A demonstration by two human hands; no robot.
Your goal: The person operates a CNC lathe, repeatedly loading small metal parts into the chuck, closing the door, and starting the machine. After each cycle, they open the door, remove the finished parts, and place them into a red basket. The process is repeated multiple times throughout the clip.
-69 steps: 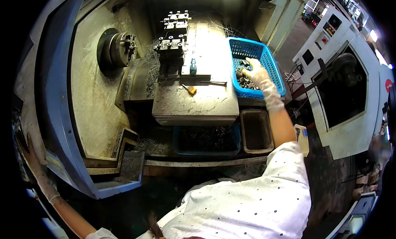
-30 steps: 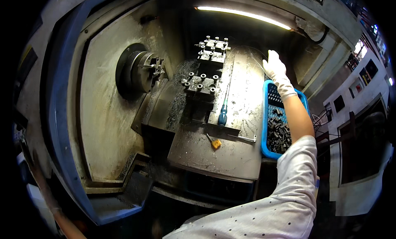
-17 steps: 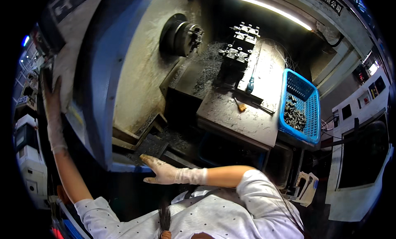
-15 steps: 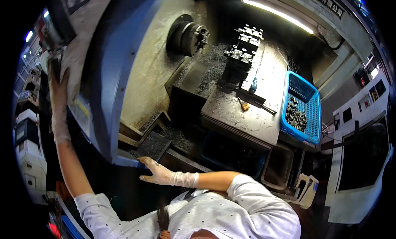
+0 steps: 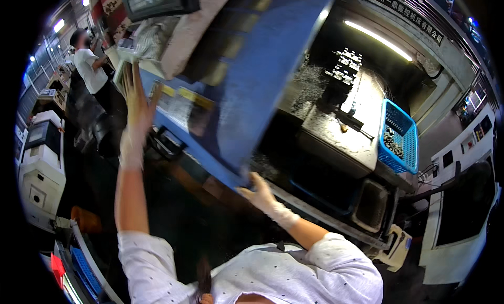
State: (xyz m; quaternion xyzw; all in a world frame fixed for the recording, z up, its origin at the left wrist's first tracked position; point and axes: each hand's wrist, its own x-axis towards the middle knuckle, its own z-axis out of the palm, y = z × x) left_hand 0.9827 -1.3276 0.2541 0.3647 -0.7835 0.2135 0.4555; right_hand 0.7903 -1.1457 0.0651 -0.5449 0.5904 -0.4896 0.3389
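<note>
Both my hands wear pale, thin gloves. My left hand (image 5: 137, 107) reaches far forward with its fingers stretched and spread, holding nothing that I can see. Its fingertips are nearest a pale box (image 5: 157, 41) under the machine's control screen (image 5: 157, 0). My right hand (image 5: 264, 200) is at the lower right corner of the blue machine door (image 5: 244, 78), thumb and fingers apart; whether it touches the door I cannot tell. Right of the door edge, the lit machine interior shows a metal tool block (image 5: 347, 67) and a grey slide cover (image 5: 336, 141).
A blue plastic basket (image 5: 413, 146) of small metal parts stands right of the slide. A yellow-handled tool (image 5: 344, 128) lies on the slide cover. A dark tray (image 5: 370, 207) is below. Another person (image 5: 90, 67) stands at far left. White machines flank both sides.
The blue door has slid right and now hides the round chuck. My right hand has moved right and up to its corner. My left hand has also moved right, and the view has shifted.
</note>
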